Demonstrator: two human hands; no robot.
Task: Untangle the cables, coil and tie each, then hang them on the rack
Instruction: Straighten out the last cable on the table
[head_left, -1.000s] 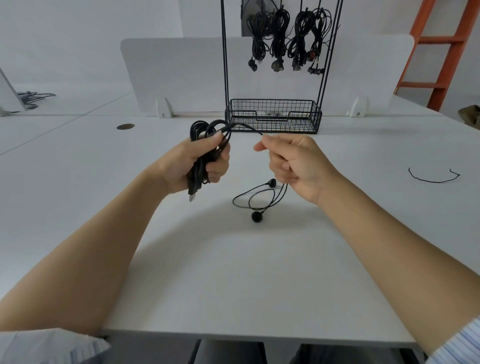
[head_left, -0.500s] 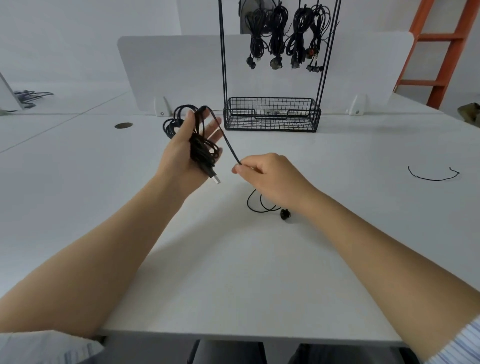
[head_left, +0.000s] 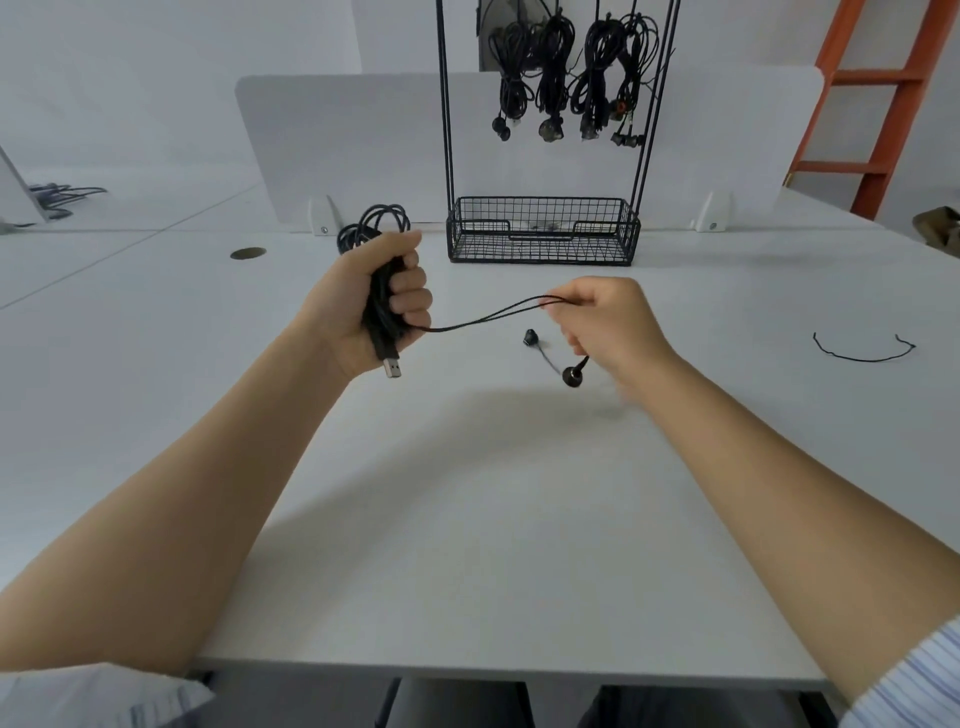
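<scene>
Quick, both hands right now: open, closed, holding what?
Left hand: closed around the coiled USB cable.
Right hand: pinching the thin earphone cable, which stretches across to the left fist.

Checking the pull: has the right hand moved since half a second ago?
Yes. The right hand shifted rightward, from below the middle of the wire basket to below its right end.

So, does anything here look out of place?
One thing: a short black strand lies alone on the table, out past the right hand, while the other cables hang neatly coiled on the rack.
</scene>
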